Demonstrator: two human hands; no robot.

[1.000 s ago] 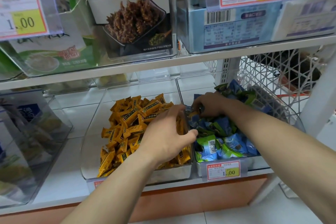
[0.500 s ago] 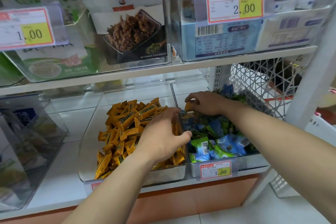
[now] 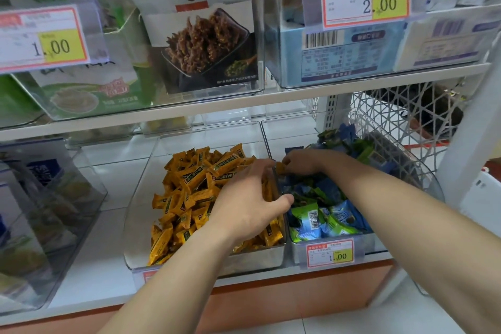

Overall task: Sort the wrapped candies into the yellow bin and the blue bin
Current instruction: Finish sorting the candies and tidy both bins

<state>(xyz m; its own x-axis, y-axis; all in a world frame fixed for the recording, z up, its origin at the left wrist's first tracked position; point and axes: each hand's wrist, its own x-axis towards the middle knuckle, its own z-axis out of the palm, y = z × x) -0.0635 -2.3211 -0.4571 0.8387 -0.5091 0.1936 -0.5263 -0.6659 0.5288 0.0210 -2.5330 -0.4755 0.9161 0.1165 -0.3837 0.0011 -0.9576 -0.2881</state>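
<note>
Two clear bins stand side by side on the lower shelf. The left bin (image 3: 141,214) is heaped with yellow wrapped candies (image 3: 195,198). The right bin (image 3: 423,173) holds blue and green wrapped candies (image 3: 333,214). My right hand (image 3: 303,161) reaches into the right bin and pinches one yellow candy (image 3: 281,168) right at the wall between the bins. My left hand (image 3: 246,203) hovers over the yellow heap, fingers stretched toward that candy, thumb lying across the dividing wall. It holds nothing.
A price tag (image 3: 329,253) hangs on the right bin's front. The upper shelf (image 3: 271,105) overhangs closely with boxed snacks in clear bins. An angled clear bin (image 3: 54,198) stands at left. A white lattice panel (image 3: 393,122) closes the right side.
My right hand has drawn the yellow candy out of the blue pile up to the divider. My left fingers have stretched toward it. The view has tilted slightly.
</note>
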